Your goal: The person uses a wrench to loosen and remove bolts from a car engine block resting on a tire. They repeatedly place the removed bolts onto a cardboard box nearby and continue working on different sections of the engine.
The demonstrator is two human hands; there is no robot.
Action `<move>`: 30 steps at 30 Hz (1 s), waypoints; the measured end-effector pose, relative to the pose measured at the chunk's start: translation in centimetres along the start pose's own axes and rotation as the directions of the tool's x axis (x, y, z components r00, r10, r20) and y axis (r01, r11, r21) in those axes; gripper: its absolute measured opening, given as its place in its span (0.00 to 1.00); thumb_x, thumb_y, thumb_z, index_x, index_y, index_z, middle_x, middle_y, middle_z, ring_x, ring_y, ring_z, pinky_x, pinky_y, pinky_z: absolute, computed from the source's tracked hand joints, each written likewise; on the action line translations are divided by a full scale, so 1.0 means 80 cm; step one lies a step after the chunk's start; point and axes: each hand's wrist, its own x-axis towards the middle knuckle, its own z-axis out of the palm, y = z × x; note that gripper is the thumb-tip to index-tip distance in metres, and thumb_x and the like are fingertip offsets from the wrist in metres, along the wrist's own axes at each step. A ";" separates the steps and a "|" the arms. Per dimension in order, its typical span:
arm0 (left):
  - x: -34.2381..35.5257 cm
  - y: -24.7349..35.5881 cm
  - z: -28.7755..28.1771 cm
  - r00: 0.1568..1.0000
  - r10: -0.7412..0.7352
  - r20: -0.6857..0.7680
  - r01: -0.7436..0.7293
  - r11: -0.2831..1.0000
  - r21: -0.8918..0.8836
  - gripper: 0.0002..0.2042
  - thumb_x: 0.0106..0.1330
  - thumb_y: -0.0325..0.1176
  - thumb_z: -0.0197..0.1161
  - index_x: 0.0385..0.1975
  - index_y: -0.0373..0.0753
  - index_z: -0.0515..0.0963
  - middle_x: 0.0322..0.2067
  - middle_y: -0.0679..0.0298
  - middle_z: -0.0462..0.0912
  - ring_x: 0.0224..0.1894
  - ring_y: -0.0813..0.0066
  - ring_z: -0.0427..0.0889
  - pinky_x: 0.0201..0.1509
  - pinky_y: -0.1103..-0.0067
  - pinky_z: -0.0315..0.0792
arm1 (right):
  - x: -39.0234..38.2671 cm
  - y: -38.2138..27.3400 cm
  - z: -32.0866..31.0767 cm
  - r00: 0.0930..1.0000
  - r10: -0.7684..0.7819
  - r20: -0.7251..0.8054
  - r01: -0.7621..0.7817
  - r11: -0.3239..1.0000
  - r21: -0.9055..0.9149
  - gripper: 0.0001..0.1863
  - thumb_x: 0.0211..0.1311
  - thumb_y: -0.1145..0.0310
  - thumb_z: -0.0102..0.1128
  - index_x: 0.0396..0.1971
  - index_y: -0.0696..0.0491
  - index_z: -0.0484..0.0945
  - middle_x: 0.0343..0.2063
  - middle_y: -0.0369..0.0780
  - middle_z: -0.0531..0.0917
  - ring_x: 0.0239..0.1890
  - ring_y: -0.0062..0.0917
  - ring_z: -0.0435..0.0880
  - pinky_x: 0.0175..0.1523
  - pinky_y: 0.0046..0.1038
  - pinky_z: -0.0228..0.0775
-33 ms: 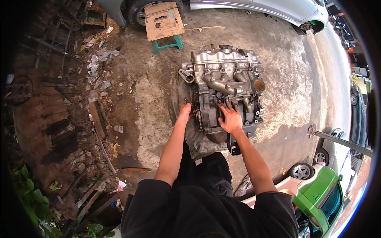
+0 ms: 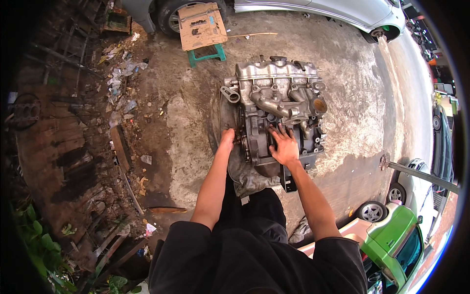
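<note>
Engine (image 2: pixel 280 111) lies in front of us on a dark crumpled sheet (image 2: pixel 252 182) over the concrete ground (image 2: pixel 188 122), its silver valve cover (image 2: pixel 276 70) at the end away from us and its dark block (image 2: pixel 260 139) toward us. The valve cover's long axis runs left to right across our view; the metal manifold (image 2: pixel 274 104) faces up, with its round flange (image 2: pixel 319 105) at the right. Our right hand (image 2: pixel 285 147) rests palm down on the block, fingers spread apart and clamped on nothing. Our left hand (image 2: pixel 227 137) is at the engine's left end, its fingers partly hidden; we cannot tell whether they grip anything. Beyond, to the left, a green stool (image 2: pixel 212 54) carries a tan board (image 2: pixel 202 25) near a silver car (image 2: pixel 338 11).
</note>
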 end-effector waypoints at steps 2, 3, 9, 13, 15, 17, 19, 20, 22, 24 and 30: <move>0.003 -0.007 -0.007 0.998 -0.025 -0.054 0.020 0.996 -0.092 0.20 0.72 0.36 0.55 0.55 0.24 0.69 0.41 0.49 0.80 0.29 0.60 0.81 0.33 0.63 0.73 | 0.001 0.003 -0.001 1.000 0.003 -0.004 -0.003 1.000 -0.004 0.35 0.56 0.59 0.60 0.66 0.44 0.65 0.69 0.32 0.67 0.73 0.31 0.58 0.75 0.45 0.49; -0.002 -0.010 -0.008 0.994 -0.004 -0.106 -0.009 0.992 -0.125 0.20 0.73 0.36 0.55 0.56 0.25 0.67 0.42 0.48 0.80 0.28 0.61 0.80 0.32 0.64 0.73 | 0.000 0.003 -0.001 1.000 -0.001 -0.009 0.001 1.000 -0.007 0.34 0.57 0.59 0.59 0.66 0.44 0.65 0.68 0.32 0.67 0.73 0.31 0.59 0.75 0.45 0.48; -0.068 -0.033 -0.006 0.805 0.531 -0.265 -0.485 0.846 0.221 0.29 0.72 0.30 0.60 0.67 0.26 0.55 0.41 0.53 0.79 0.40 0.69 0.83 0.43 0.73 0.82 | 0.000 0.005 0.003 1.000 -0.001 0.007 0.002 1.000 -0.010 0.36 0.57 0.57 0.59 0.68 0.43 0.64 0.69 0.32 0.67 0.74 0.30 0.58 0.76 0.45 0.47; -0.098 -0.035 0.003 0.821 0.524 -0.226 -0.537 0.844 0.006 0.16 0.69 0.29 0.63 0.52 0.27 0.71 0.44 0.52 0.81 0.42 0.69 0.82 0.45 0.71 0.77 | 0.000 0.010 0.006 0.999 -0.013 0.041 0.013 1.000 -0.013 0.37 0.58 0.55 0.59 0.69 0.43 0.62 0.71 0.33 0.64 0.75 0.32 0.54 0.76 0.46 0.45; -0.119 -0.036 0.010 0.752 0.605 -0.262 -0.587 0.795 0.151 0.14 0.69 0.28 0.63 0.49 0.26 0.72 0.40 0.53 0.82 0.40 0.67 0.82 0.45 0.71 0.77 | -0.001 0.013 0.007 0.997 -0.044 0.060 0.046 0.999 -0.026 0.38 0.58 0.54 0.59 0.70 0.43 0.60 0.71 0.34 0.62 0.76 0.32 0.51 0.77 0.45 0.42; -0.138 -0.037 0.015 0.726 0.634 -0.266 -0.602 0.773 0.199 0.13 0.69 0.27 0.63 0.47 0.26 0.73 0.36 0.54 0.82 0.39 0.65 0.83 0.44 0.70 0.76 | -0.002 0.020 0.008 0.992 -0.090 0.086 0.094 0.994 -0.049 0.40 0.59 0.52 0.58 0.72 0.42 0.57 0.73 0.35 0.59 0.76 0.32 0.49 0.78 0.45 0.38; -0.147 -0.033 0.022 0.695 0.677 -0.244 -0.659 0.735 0.162 0.11 0.67 0.26 0.64 0.44 0.27 0.74 0.33 0.54 0.82 0.38 0.62 0.83 0.43 0.69 0.76 | -0.003 0.026 0.007 0.985 -0.134 0.105 0.140 0.988 -0.058 0.41 0.60 0.51 0.57 0.73 0.42 0.53 0.74 0.36 0.56 0.77 0.34 0.48 0.78 0.45 0.36; -0.149 -0.032 0.025 0.655 0.715 -0.245 -0.681 0.699 0.219 0.11 0.66 0.25 0.64 0.44 0.26 0.74 0.32 0.53 0.81 0.38 0.61 0.83 0.43 0.68 0.75 | -0.004 0.027 0.007 0.980 -0.141 0.141 0.151 0.987 -0.063 0.42 0.61 0.51 0.57 0.74 0.42 0.52 0.74 0.36 0.55 0.77 0.35 0.47 0.78 0.45 0.35; -0.156 -0.040 0.027 0.631 0.746 -0.213 -0.689 0.665 0.287 0.11 0.65 0.24 0.65 0.42 0.26 0.74 0.32 0.52 0.81 0.37 0.60 0.83 0.41 0.66 0.74 | -0.003 0.033 0.005 0.963 -0.210 0.166 0.224 0.973 -0.065 0.43 0.63 0.53 0.55 0.74 0.46 0.48 0.74 0.41 0.52 0.77 0.38 0.46 0.79 0.42 0.35; -0.155 -0.044 0.030 0.538 0.830 -0.145 -0.743 0.549 0.384 0.10 0.63 0.23 0.65 0.39 0.26 0.72 0.32 0.49 0.77 0.35 0.54 0.81 0.37 0.64 0.72 | 0.002 0.039 0.001 0.949 -0.250 0.192 0.267 0.961 -0.068 0.41 0.64 0.54 0.54 0.74 0.49 0.49 0.74 0.43 0.54 0.77 0.37 0.46 0.79 0.39 0.35; -0.157 -0.034 0.022 0.600 0.800 -0.028 -0.679 0.527 0.511 0.08 0.66 0.21 0.61 0.42 0.27 0.75 0.36 0.50 0.77 0.41 0.52 0.81 0.41 0.61 0.73 | 0.004 0.042 0.001 0.948 -0.298 0.116 0.298 0.954 0.012 0.40 0.61 0.67 0.54 0.73 0.51 0.51 0.71 0.47 0.58 0.76 0.42 0.49 0.78 0.38 0.41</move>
